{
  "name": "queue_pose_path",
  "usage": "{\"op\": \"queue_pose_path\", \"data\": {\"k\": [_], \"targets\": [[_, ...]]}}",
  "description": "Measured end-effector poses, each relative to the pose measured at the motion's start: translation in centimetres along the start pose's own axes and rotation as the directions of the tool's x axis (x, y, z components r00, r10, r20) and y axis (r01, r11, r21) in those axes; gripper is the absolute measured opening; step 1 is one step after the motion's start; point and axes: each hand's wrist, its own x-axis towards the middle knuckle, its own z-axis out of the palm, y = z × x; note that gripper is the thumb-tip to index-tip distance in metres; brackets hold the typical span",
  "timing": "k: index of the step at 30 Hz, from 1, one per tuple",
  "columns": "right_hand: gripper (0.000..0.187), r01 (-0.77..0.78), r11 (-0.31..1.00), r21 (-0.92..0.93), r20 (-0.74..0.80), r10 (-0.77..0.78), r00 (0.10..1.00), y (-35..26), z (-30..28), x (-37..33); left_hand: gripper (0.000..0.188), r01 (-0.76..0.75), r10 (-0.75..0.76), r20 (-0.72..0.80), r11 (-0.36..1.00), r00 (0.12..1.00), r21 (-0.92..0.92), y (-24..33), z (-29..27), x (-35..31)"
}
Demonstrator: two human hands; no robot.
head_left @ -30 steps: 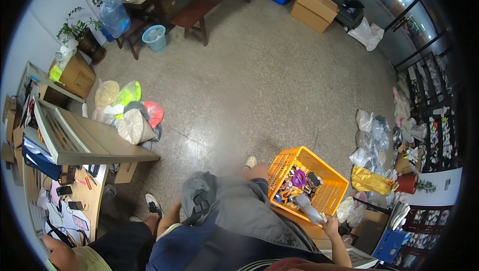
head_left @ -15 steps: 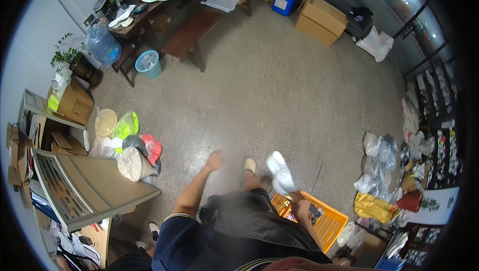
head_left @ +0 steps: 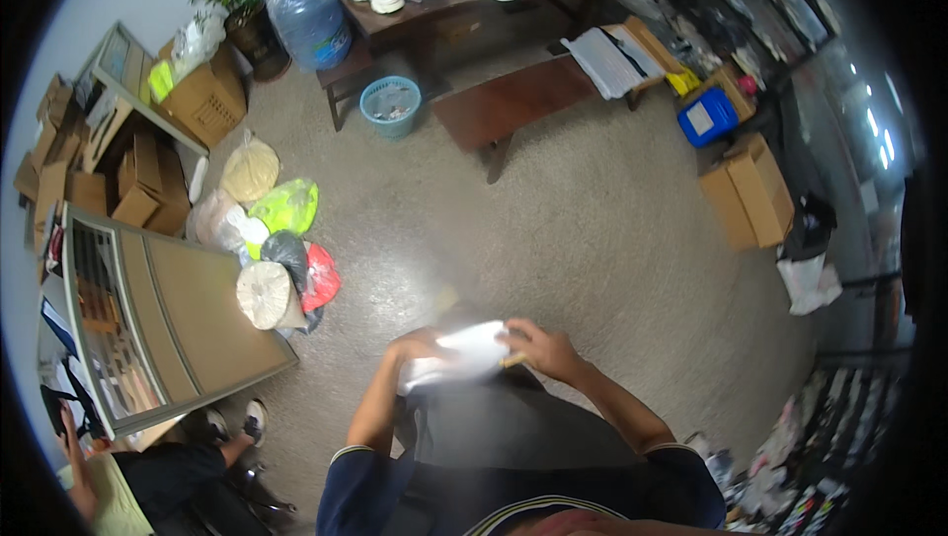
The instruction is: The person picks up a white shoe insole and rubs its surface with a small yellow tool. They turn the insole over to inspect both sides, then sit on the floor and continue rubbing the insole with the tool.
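Landmark: the brown bench; all places below are given from it.
White item: held up on the wearer's side of the bench, well apart from it, in front of the grey apron; its outline is blurred, so its exact kind cannot be told.
Left hand: laid against the left part of the white item; motion blur is noted, and whether the fingers are clenched or loose cannot be told.
Right hand: bent fingers are closed on the right end of the white item, which is grasped there.
Blue basket: stood on the floor just left of the bench.
Water bottle: placed left of the bench, beyond the basket.
Blue container: seen to the right of the bench.
Cardboard box: set right of the bench and nearer the wearer, its flaps opened.
Red bag: heaped with other bags, left of and nearer than the bench.
Co-worker: seen far left of and nearer than the bench, partly cut off.
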Motion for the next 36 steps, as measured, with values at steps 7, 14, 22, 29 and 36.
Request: {"op": "queue_pose_path", "data": {"k": [7, 14, 22, 29, 36], "targets": [[0.026, -0.185, 0.983, -0.015, 0.041, 0.185, 0.982, 8.8, -13.0, 19.3, 0.058, -0.170, -0.077, -0.375, 0.795, 0.924, -0.582, -0.2, -11.3, 5.5], [0.026, 0.105, 0.909, -0.404, 0.552, 0.150, 0.821, 19.7, -17.7, 45.5, 0.063, -0.481, -0.636, -0.405, 0.060, 0.657, -0.875, -0.3, -13.7, 12.6], [0.023, 0.831, 0.540, -0.135, 0.854, -0.361, 0.374, 36.2, -2.5, 65.8, 0.047, -0.809, -0.805, -0.127, -0.586, 0.579, 0.028, 17.4, -3.3, 41.1], [0.018, 0.976, 0.209, 0.060, 0.775, -0.626, 0.086, 45.5, 10.1, 69.2, 0.044, -0.609, -0.806, -0.177, -0.552, 0.565, 0.569, 33.0, -3.0, 66.2], [0.015, 0.980, 0.184, 0.081, 0.639, -0.764, 0.091, 49.3, 12.3, 70.0, 0.048, -0.411, -0.922, -0.128, -0.284, 0.367, 0.866, 39.2, -12.8, 83.6]]}}
